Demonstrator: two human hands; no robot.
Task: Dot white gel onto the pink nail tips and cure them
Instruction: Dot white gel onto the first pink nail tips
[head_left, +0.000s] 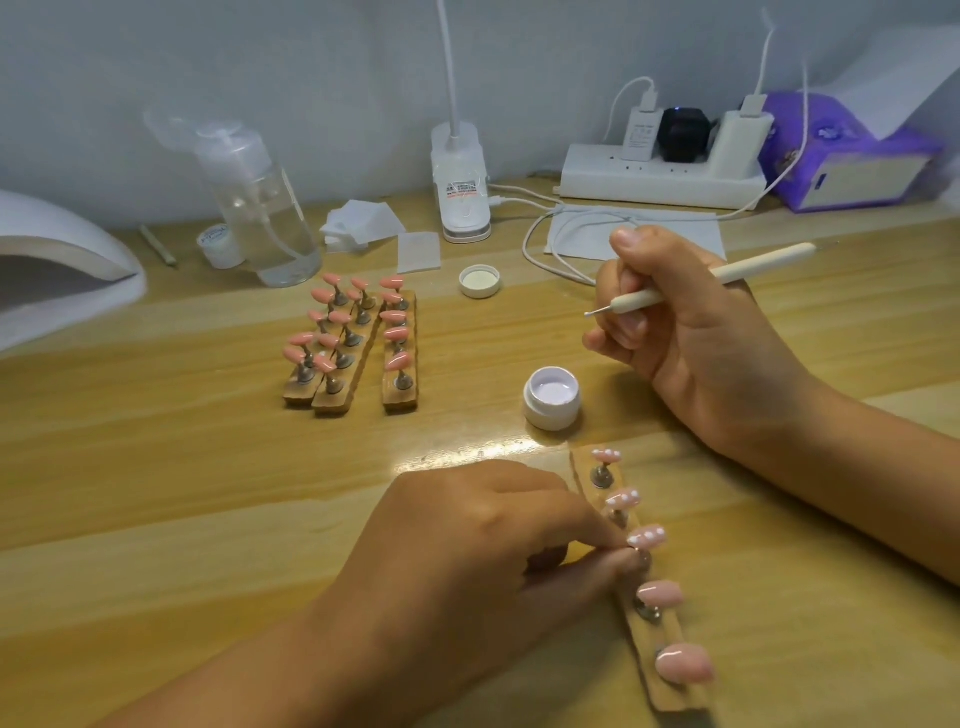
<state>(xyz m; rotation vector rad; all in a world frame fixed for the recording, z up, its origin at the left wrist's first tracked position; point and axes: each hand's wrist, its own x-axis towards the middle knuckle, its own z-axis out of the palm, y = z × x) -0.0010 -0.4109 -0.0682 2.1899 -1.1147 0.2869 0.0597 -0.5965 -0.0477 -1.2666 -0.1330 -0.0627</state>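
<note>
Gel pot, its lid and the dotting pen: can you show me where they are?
gel pot (550, 415): head view, on its white front wall.
lid (481, 281): head view, on its pale inside.
dotting pen (763, 263): head view, on the long back part of its white handle.

Wooden table (156, 467) — gel pot (551, 397), nail strips (399, 395)

Near the counter's (156, 467) front edge the left grip (467, 543) pinches the stand (644, 560) under a dotted pink nail tip (647, 537) on the wooden strip (675, 699). The right grip (691, 332) holds a dotting pen (758, 262) near the open gel pot (551, 397).
</note>
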